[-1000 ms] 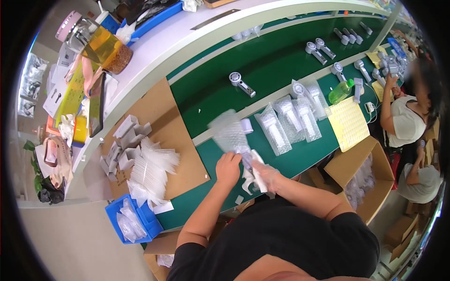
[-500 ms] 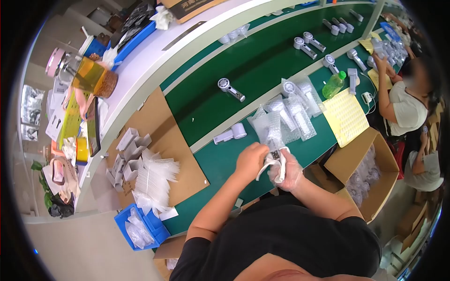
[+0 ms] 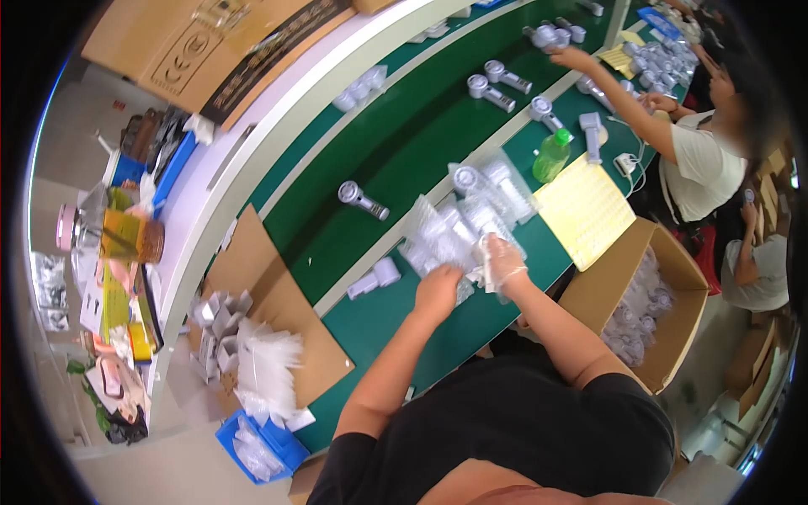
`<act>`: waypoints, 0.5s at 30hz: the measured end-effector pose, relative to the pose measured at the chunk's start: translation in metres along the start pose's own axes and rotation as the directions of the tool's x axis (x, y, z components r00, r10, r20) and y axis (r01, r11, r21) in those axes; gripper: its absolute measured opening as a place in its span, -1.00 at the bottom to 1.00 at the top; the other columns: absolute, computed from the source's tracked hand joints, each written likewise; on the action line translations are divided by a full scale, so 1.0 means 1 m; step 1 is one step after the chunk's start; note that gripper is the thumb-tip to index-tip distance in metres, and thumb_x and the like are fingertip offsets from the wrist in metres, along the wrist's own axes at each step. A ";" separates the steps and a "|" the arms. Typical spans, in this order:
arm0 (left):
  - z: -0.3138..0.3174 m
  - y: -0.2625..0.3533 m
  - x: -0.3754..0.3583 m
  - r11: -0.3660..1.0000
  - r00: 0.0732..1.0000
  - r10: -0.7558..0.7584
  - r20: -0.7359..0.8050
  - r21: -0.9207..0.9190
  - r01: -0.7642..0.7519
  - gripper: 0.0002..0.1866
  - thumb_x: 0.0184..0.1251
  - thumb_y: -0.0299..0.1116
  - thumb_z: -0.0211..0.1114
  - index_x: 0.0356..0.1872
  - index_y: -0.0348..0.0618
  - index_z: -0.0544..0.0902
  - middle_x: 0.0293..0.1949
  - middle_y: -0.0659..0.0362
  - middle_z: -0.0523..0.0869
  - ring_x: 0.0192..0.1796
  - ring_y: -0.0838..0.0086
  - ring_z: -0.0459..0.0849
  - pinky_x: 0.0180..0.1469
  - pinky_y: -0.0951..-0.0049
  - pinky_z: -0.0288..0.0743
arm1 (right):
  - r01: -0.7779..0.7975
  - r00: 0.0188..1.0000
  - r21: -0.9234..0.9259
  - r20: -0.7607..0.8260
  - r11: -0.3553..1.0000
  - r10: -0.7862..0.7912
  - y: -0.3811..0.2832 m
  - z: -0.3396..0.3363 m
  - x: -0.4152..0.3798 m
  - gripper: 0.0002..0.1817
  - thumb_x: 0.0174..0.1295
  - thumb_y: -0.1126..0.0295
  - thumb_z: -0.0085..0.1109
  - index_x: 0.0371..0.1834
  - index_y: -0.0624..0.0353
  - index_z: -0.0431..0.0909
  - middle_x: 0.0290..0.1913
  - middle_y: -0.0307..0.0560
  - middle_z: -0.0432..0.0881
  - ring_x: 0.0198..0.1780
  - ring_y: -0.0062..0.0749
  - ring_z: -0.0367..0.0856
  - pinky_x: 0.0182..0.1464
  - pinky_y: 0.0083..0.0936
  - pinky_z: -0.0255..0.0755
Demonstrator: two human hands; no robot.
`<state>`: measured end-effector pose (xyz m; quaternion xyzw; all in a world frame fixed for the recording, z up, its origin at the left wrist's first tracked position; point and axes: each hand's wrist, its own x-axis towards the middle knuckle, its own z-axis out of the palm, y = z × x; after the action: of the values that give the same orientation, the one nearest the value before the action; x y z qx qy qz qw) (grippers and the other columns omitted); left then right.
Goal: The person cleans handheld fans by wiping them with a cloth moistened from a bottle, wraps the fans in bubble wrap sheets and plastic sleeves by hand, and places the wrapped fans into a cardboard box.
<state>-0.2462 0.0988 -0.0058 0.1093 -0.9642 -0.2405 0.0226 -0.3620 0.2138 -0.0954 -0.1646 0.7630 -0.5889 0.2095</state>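
Note:
My left hand (image 3: pixel 438 292) is closed at the near edge of a pile of bubble-wrapped handheld fans (image 3: pixel 446 231), its fingers on a clear bubble bag. Just right of it, my right hand (image 3: pixel 503 265), in a thin clear glove, has its fingers bent around something white (image 3: pixel 478 273), too blurred to name. A bare white fan (image 3: pixel 374 278) lies on the green table to the left of the pile. Another fan (image 3: pixel 363 201) rests on the dark green belt beyond.
A green bottle (image 3: pixel 552 156) and a yellow sheet (image 3: pixel 587 210) are right of the pile. An open carton (image 3: pixel 686 324) holds wrapped items. Clear bags (image 3: pixel 268 366) and a blue bin (image 3: pixel 290 450) are left. A co-worker (image 3: pixel 703 164) reaches over the belt.
The view has shifted. My hands have moved from in front of my body to the wrapped fans, bringing the bag there. The co-worker's arm now stretches toward fans on the belt.

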 end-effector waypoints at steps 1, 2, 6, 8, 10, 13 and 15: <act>0.004 0.003 -0.004 0.999 0.999 -0.043 0.026 0.028 0.043 -0.87 0.11 -0.39 -0.04 -0.47 -0.15 0.48 -0.44 0.05 0.48 -0.31 0.15 0.49 -0.29 0.22 0.37 | 0.021 0.999 0.268 -0.054 0.963 -0.007 -0.004 -0.020 0.002 -0.49 0.17 0.02 -0.16 -0.04 0.27 0.35 -0.26 0.08 0.53 -0.22 -0.16 0.51 -0.16 -0.38 0.37; 0.004 0.007 -0.007 0.999 0.998 -0.041 0.052 0.019 0.040 -0.88 0.08 -0.38 0.04 -0.40 -0.18 0.49 -0.42 0.04 0.50 -0.32 0.14 0.50 -0.29 0.23 0.38 | -0.038 0.992 0.472 -0.092 0.881 0.092 -0.016 -0.046 0.012 -0.50 0.17 0.03 -0.14 -0.03 0.23 0.34 -0.24 0.01 0.52 -0.24 -0.24 0.50 -0.19 -0.41 0.39; 0.012 0.005 -0.012 0.983 0.990 0.037 -0.138 -0.174 -0.061 -0.82 0.04 -0.38 0.14 -0.31 -0.20 0.49 -0.42 0.04 0.50 -0.36 0.17 0.50 -0.31 0.27 0.38 | 0.195 0.957 0.632 -0.289 0.750 -0.005 -0.059 -0.154 0.043 -0.62 0.17 0.11 -0.10 -0.13 0.19 0.40 -0.31 -0.15 0.47 -0.29 -0.44 0.47 -0.25 -0.54 0.37; 0.007 0.003 -0.008 0.935 0.987 -0.160 -0.002 -0.321 0.150 -0.76 0.00 -0.41 0.19 -0.26 -0.23 0.49 -0.44 0.06 0.51 -0.41 0.24 0.50 -0.35 0.34 0.39 | 0.368 0.714 -0.302 -0.513 0.879 -0.476 -0.063 -0.180 0.080 -0.67 0.15 0.20 -0.07 -0.19 0.23 0.43 -0.26 0.00 0.47 -0.30 -0.28 0.47 -0.18 -0.49 0.32; 0.003 0.000 -0.003 0.919 0.981 -0.189 -0.039 -0.360 0.162 -0.77 0.01 -0.42 0.19 -0.26 -0.23 0.49 -0.46 0.07 0.50 -0.44 0.28 0.49 -0.38 0.38 0.38 | 0.369 0.540 -0.849 -0.135 0.378 -0.830 -0.067 -0.191 0.123 -0.72 0.11 0.27 -0.03 -0.19 0.20 0.43 -0.20 0.16 0.43 -0.28 -0.04 0.45 -0.18 -0.31 0.34; -0.004 -0.015 0.001 0.881 0.959 -0.261 -0.108 -0.434 0.191 -0.79 0.02 -0.44 0.19 -0.27 -0.24 0.50 -0.53 0.09 0.50 -0.50 0.38 0.47 -0.42 0.47 0.36 | 0.170 0.925 -0.906 0.012 0.387 -0.379 -0.053 -0.162 0.156 -0.79 0.07 0.24 0.00 -0.27 0.07 0.41 -0.28 0.12 0.43 -0.29 0.04 0.47 -0.31 -0.20 0.39; -0.001 -0.035 0.008 0.838 0.903 -0.357 -0.239 -0.510 0.197 -0.81 0.04 -0.44 0.18 -0.29 -0.25 0.50 -0.56 0.13 0.49 -0.52 0.46 0.46 -0.45 0.50 0.36 | 0.276 0.853 -0.890 0.052 0.363 -0.520 -0.023 -0.170 0.185 -0.81 0.08 0.24 -0.01 -0.33 0.10 0.39 -0.31 0.05 0.44 -0.37 0.00 0.48 -0.37 -0.18 0.37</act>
<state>-0.2467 0.0663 -0.0214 0.2787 -0.8320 -0.4480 0.1713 -0.6074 0.2565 -0.0590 -0.3564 0.9080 -0.1636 -0.1474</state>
